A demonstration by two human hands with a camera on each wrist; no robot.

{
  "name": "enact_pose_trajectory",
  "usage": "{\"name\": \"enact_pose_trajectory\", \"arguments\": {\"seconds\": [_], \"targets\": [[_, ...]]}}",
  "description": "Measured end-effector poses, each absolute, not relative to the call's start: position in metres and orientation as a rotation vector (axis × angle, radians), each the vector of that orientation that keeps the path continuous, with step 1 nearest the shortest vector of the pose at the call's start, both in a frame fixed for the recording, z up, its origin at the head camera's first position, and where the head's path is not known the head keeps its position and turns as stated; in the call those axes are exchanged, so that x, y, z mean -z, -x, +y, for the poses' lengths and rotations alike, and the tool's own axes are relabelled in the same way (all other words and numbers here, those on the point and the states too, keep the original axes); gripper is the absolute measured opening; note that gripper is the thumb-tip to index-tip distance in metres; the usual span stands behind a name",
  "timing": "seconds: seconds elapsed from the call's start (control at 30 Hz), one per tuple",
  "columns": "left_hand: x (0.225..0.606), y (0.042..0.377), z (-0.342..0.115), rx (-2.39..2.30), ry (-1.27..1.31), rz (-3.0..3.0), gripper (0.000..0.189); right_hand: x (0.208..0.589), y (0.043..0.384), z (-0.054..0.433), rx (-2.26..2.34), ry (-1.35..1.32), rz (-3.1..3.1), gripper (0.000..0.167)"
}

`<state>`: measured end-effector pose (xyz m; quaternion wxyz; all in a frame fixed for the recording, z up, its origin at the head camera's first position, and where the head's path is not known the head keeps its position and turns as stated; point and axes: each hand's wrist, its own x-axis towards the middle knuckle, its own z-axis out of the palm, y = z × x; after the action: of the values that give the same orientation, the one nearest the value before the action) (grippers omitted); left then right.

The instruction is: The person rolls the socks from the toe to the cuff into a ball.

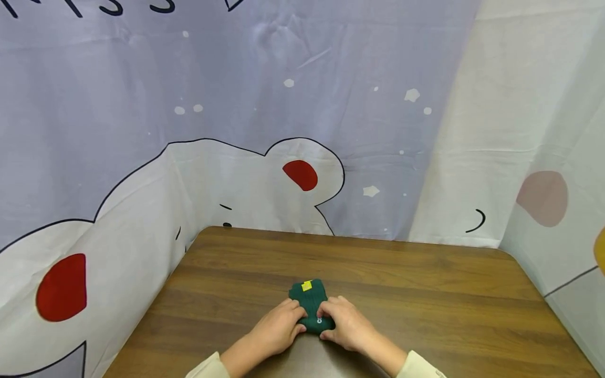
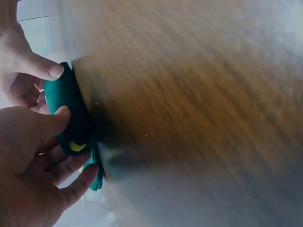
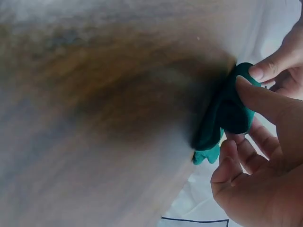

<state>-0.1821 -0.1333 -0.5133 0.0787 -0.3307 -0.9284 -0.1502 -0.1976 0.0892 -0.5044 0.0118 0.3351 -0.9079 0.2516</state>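
A dark green ribbed cloth [image 1: 309,300], partly rolled up, lies on the wooden table. It bears a yellow patch at its far end and white lettering near the right hand. My left hand [image 1: 280,326] grips the left side of the roll, thumb on the near face and fingers curled over it. From the right, my right hand [image 1: 348,323] holds the other side the same way. In the left wrist view the rolled cloth [image 2: 71,106] shows a flatter part sticking out beyond it. The right wrist view shows the coiled end of the cloth [image 3: 234,116] under the thumb.
The brown wooden table [image 1: 425,299] extends around both hands. A printed fabric curtain [image 1: 378,131] with white, lilac and red shapes hangs behind the table and along its sides. Pale sleeves [image 1: 210,367] cover the forearms at the bottom.
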Motion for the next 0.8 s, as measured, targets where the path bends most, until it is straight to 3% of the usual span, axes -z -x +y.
{"name": "enact_pose_trajectory", "arguments": {"seconds": [0.53, 0.8], "targets": [[0.518, 0.187, -0.142, 0.616, 0.991, -2.874, 0.027, 0.515, 0.199, 0.093, -1.061, -0.939, -2.854, 0.032], [0.519, 0.194, -0.143, 0.781, 0.923, -2.881, 0.021, 0.512, 0.204, 0.098, -1.36, -0.813, -2.919, 0.024]]}}
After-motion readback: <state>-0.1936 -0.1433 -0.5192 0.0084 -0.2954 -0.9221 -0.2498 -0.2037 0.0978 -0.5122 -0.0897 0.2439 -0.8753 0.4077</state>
